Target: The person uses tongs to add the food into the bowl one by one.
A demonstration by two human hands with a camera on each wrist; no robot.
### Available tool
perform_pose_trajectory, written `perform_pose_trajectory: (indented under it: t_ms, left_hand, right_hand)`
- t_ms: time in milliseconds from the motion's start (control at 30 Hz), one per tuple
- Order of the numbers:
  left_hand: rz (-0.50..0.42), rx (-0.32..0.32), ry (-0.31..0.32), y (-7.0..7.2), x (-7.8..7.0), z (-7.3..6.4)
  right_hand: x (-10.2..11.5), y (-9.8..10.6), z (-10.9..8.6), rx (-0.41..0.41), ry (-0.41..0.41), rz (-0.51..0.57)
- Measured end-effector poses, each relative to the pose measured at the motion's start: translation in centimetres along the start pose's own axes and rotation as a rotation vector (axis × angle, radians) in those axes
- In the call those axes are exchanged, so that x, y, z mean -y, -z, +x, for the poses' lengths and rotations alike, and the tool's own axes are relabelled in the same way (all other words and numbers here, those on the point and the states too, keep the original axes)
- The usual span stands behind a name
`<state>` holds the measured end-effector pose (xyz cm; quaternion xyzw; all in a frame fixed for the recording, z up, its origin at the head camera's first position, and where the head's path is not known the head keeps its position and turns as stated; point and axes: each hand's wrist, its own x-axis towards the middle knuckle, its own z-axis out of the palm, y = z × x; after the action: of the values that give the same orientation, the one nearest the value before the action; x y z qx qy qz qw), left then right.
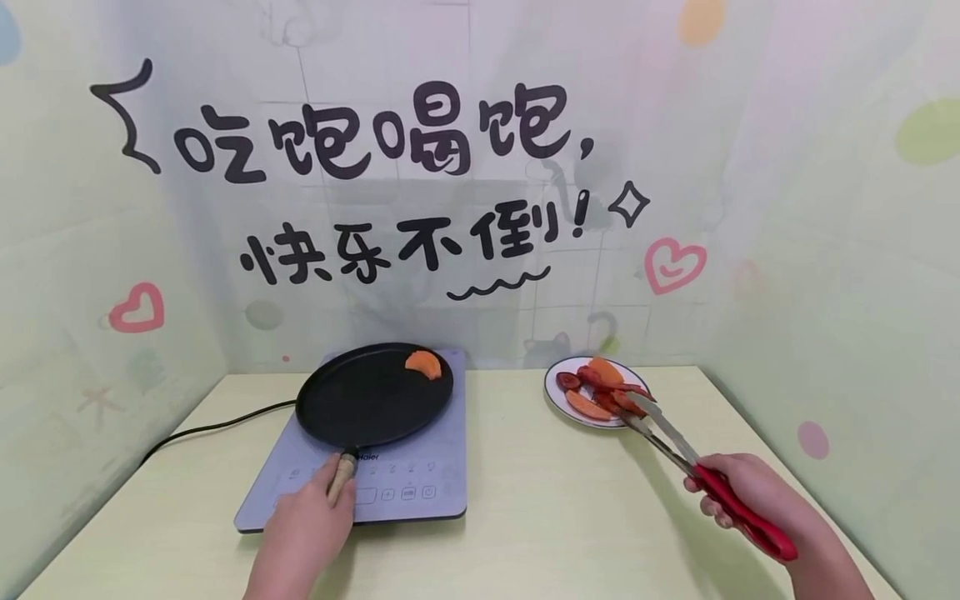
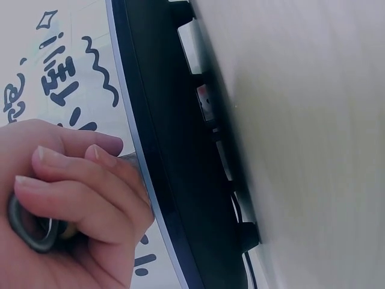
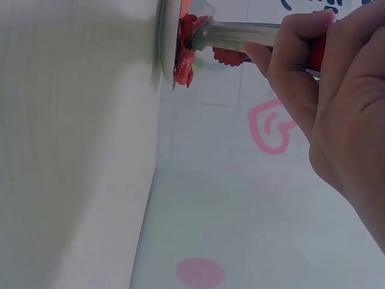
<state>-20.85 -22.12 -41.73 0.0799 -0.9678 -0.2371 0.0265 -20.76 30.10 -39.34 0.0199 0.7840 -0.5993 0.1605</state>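
My left hand (image 1: 309, 512) grips the wooden handle (image 1: 342, 479) of a flat black frying pan (image 1: 367, 396); in the left wrist view the curled fingers (image 2: 84, 192) wrap it, its ring end showing. One orange piece of food (image 1: 424, 364) lies near the pan's far right edge. On the right, my right hand (image 1: 757, 496) holds metal tongs (image 1: 675, 442) with red handles. The tongs' tips reach over a white plate (image 1: 558, 408) with a dark rim, at the red and orange food pieces (image 1: 600, 387) on it. From the right wrist, the tips (image 3: 201, 36) overlap the red pieces.
Under the pan is a flat induction cooker (image 1: 420, 467) with touch buttons, on a pale wooden table (image 1: 540, 517). A black cord (image 1: 225, 425) runs from it to the left. Printed walls (image 1: 480, 317) enclose the back and both sides.
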Motion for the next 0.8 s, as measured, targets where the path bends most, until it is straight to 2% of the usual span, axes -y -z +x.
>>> perform_pose_trajectory:
  t_ms: [200, 400, 600, 733, 800]
  left_hand:
    - [0.008, -0.002, 0.001, -0.1, 0.1, 0.1]
    - [0.032, -0.003, -0.007, 0.0, -0.2, -0.2]
    - [0.179, -0.037, -0.003, 0.6, -1.5, -0.8]
    - [0.256, -0.088, -0.052, 1.4, -2.2, -0.9]
    - [0.284, -0.079, -0.071, 1.9, -2.5, -0.6]
  right_hand:
    - [-0.4, 0.0, 0.2, 0.002, 0.007, 0.001]
    - [-0.3, -0.2, 0.1, -0.038, -0.002, -0.017]
    - [-0.2, -0.7, 0.2, -0.072, -0.001, -0.034]
    - [-0.3, -1.0, 0.2, -0.088, 0.017, -0.073]
    - [-0.3, -1.3, 0.3, -0.097, 0.018, -0.084]
